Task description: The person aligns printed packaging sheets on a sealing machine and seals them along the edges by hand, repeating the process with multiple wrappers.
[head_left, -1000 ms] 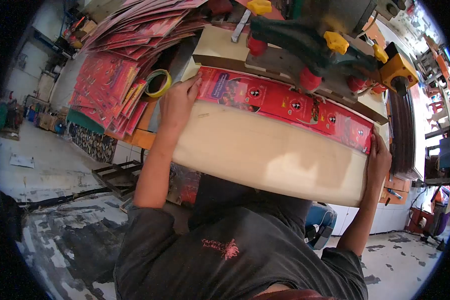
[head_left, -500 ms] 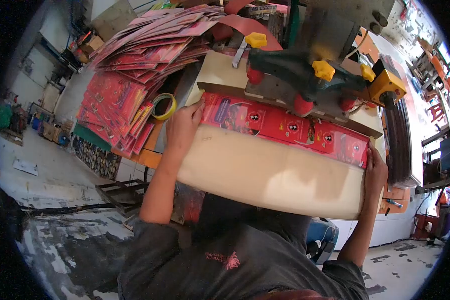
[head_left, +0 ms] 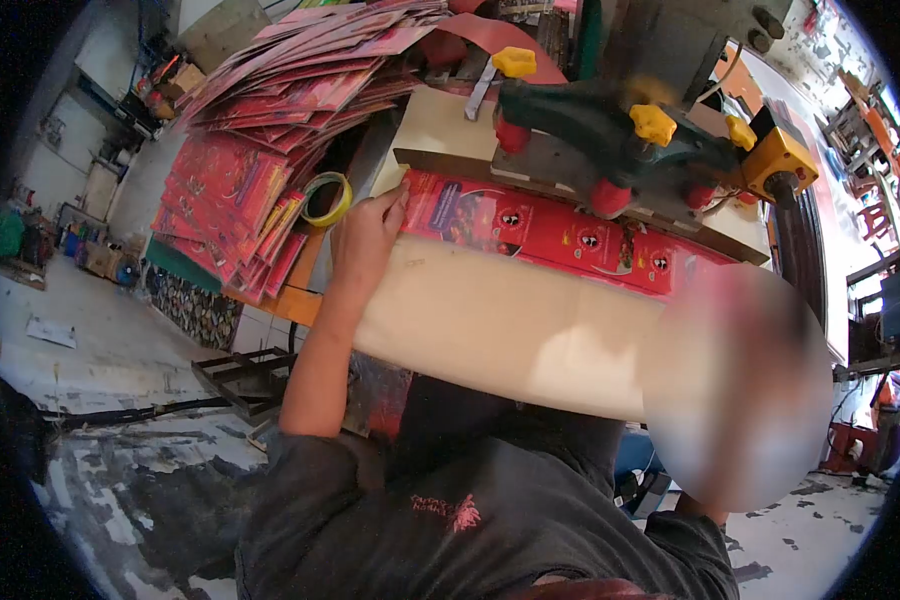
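A red printed sheet (head_left: 550,228) with pictures and text lies across the cream work board (head_left: 500,310), against the raised cream guide under the machine. My left hand (head_left: 372,228) is closed at the sheet's left end, thumb and fingertips on its edge. The right end of the sheet fades into a round blurred patch. Inside that patch my right hand (head_left: 770,325) is only a smear, so its fingers cannot be made out. Just beyond the sheet stands the dark green machine clamp (head_left: 560,115) with yellow knobs and red feet.
Fanned piles of red printed sheets (head_left: 300,95) rise at the left. A yellow tape roll (head_left: 342,205) lies near my left hand. A yellow switch box (head_left: 776,160) sits right of the clamp. Below, a black metal frame (head_left: 245,380) stands on the floor.
The whole scene has shifted slightly upward in view. My left hand stays at the sheet's left end. My right hand, earlier visible at the sheet's right end, is now blurred.
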Demonstrator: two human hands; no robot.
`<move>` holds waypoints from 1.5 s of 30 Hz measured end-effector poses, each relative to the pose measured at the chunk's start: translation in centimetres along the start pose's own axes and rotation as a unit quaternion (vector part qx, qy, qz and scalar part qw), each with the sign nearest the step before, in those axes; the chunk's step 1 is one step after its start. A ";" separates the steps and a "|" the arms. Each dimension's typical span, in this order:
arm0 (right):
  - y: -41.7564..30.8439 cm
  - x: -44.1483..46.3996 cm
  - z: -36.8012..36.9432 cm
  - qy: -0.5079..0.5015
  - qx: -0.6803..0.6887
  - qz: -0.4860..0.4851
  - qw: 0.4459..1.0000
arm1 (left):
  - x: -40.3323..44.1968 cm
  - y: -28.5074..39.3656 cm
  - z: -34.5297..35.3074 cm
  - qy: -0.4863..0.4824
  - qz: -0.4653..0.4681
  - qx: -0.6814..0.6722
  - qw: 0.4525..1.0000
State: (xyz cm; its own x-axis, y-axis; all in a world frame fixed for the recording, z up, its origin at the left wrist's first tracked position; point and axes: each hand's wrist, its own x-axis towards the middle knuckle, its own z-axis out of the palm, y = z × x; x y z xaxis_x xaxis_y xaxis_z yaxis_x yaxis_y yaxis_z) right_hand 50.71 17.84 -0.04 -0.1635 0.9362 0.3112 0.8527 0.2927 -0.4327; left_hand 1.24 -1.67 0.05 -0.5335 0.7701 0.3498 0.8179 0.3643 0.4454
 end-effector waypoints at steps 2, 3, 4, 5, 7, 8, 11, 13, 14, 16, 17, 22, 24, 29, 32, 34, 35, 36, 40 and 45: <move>-0.1 0.1 0.2 0.011 0.010 -0.006 1.000 | 0.1 0.7 -0.6 -0.017 -0.007 0.001 1.000; 0.1 0.1 0.2 0.009 0.004 -0.004 1.000 | 0.1 0.9 -0.7 -0.023 -0.015 0.006 1.000; 0.2 0.2 0.2 0.007 -0.003 -0.002 1.000 | 0.1 0.9 -0.8 -0.029 -0.024 0.011 0.999; 0.2 0.2 0.2 0.006 -0.003 -0.003 1.000 | 0.1 0.8 -0.7 -0.029 -0.025 0.011 0.999; 0.2 0.2 0.2 0.011 -0.005 -0.009 1.000 | 0.1 0.4 -0.4 -0.012 -0.006 0.002 1.000; 0.1 0.2 0.2 0.010 -0.005 -0.009 1.000 | 0.1 0.4 -0.4 -0.012 -0.007 0.002 1.000; -0.1 0.1 0.0 -0.006 0.002 0.019 1.000 | 0.2 0.7 -0.7 -0.025 -0.021 0.006 0.999; 0.2 0.1 0.0 -0.005 -0.001 -0.012 1.000 | 0.1 1.0 -0.8 -0.038 -0.041 0.026 0.998; 0.3 0.1 0.0 -0.005 -0.002 -0.010 1.000 | 0.1 1.0 -0.7 -0.040 -0.040 0.027 0.998; 0.5 0.1 0.1 -0.007 0.009 -0.008 1.000 | 0.0 0.5 -0.2 -0.012 -0.020 -0.015 1.000; 0.2 0.1 0.0 -0.007 0.009 -0.007 1.000 | 0.0 0.2 0.1 -0.013 -0.020 -0.015 1.000; 0.4 0.3 -0.1 -0.022 0.009 0.006 1.000 | 0.1 -0.2 0.4 0.010 -0.026 0.024 0.999; 0.8 0.3 0.6 -0.005 0.021 -0.007 1.000 | 0.0 -0.8 0.6 0.012 -0.022 0.003 1.000; 1.6 0.1 0.9 0.021 0.051 0.043 0.998 | 0.2 1.0 0.1 -0.032 -0.043 -0.054 0.997; 0.8 0.0 0.5 0.042 -0.046 0.014 0.998 | 0.1 0.6 0.0 -0.054 -0.037 -0.021 0.998; 1.4 0.2 0.6 0.031 -0.058 0.011 0.998 | 0.1 1.3 0.0 -0.052 0.000 -0.040 0.998; 1.5 0.1 0.6 0.036 -0.056 0.008 0.998 | 0.1 2.1 -0.3 -0.063 -0.034 -0.025 0.997; 1.5 0.1 0.7 0.039 -0.052 0.002 0.998 | 0.0 2.4 -0.5 -0.072 -0.070 -0.008 0.995; 1.5 0.1 0.7 0.044 -0.064 0.004 0.997 | 0.1 0.8 0.2 -0.059 -0.037 -0.038 0.997; 2.1 0.2 1.0 0.043 -0.059 -0.004 0.997 | 0.0 1.2 0.0 -0.062 -0.045 -0.041 0.996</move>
State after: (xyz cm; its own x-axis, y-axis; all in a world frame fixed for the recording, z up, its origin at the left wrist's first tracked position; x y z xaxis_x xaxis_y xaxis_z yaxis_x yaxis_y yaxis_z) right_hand 52.00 18.89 -1.69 -0.1324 0.9120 0.3882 0.9048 0.2711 -0.3283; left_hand 2.22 -1.24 0.56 -0.5690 0.7966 0.2040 0.7453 0.3948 0.5372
